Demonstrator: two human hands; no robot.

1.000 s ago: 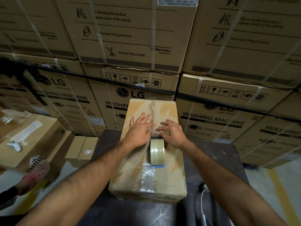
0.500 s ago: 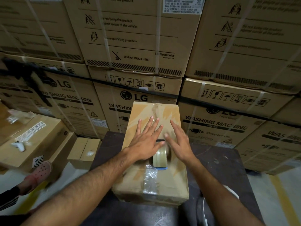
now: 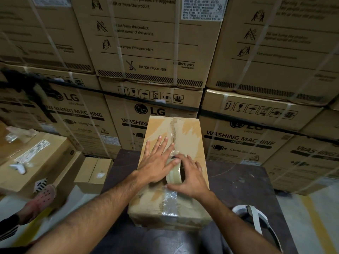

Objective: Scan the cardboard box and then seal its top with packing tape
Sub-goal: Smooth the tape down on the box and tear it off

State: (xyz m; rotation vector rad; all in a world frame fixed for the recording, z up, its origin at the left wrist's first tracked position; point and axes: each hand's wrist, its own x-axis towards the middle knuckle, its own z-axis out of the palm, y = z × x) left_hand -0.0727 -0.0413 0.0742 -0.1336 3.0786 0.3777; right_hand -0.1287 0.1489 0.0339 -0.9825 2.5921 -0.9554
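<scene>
A long brown cardboard box (image 3: 190, 129) lies lengthwise on a dark table (image 3: 236, 178), its top flaps closed. Crinkled clear tape (image 3: 170, 200) covers the near part of the centre seam. A roll of packing tape (image 3: 174, 173) stands on edge on the box top. My right hand (image 3: 190, 177) is wrapped around the roll. My left hand (image 3: 157, 158) lies flat on the box top beside the seam, fingers spread, its thumb touching the roll.
Stacked washing-machine cartons (image 3: 152, 52) form a wall right behind the table. Left of it are a low carton (image 3: 36, 162) with a white handheld device (image 3: 18, 167), a small box (image 3: 93, 173), and another person's foot in a pink clog (image 3: 39, 198). A white headset (image 3: 256, 217) lies at the table's right.
My right hand has come back from the seam and closed around the tape roll. My left hand stays flat on the box. The view has tilted slightly upward.
</scene>
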